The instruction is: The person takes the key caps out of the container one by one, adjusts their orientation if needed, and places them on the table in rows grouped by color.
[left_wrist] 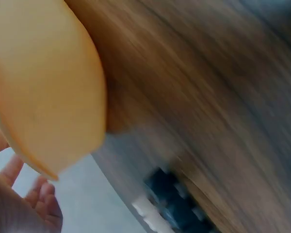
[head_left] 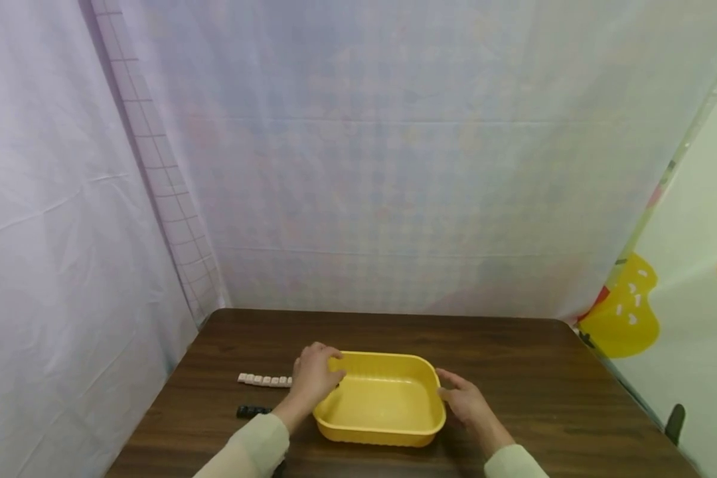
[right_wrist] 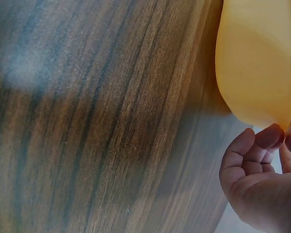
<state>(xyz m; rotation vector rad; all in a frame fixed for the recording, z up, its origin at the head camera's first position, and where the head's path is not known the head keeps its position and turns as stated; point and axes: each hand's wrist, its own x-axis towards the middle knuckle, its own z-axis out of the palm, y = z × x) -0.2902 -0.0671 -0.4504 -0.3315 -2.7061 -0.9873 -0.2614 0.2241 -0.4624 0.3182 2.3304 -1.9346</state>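
Observation:
A yellow rectangular plastic basin [head_left: 382,401] with rounded corners stands between the two hands on the dark wooden table. At its left rim, the left hand [head_left: 317,375] reaches over the edge, thumb and forefinger apart. In the left wrist view the left hand's fingers [left_wrist: 44,196] are loosely bent, with a gap between most of them and the basin wall [left_wrist: 53,92]. The right hand [head_left: 467,401] holds the right rim. In the right wrist view its bent fingers [right_wrist: 242,145] touch the outer wall, and the thumb lies across the rim. Nothing shows inside the basin.
Left of the basin lies a row of small white blocks [head_left: 265,380], partly hidden by the left hand. Nearer is a row of black blocks [head_left: 253,411], partly covered by the left arm. Pale curtains [head_left: 382,199] hang behind the table [head_left: 514,345].

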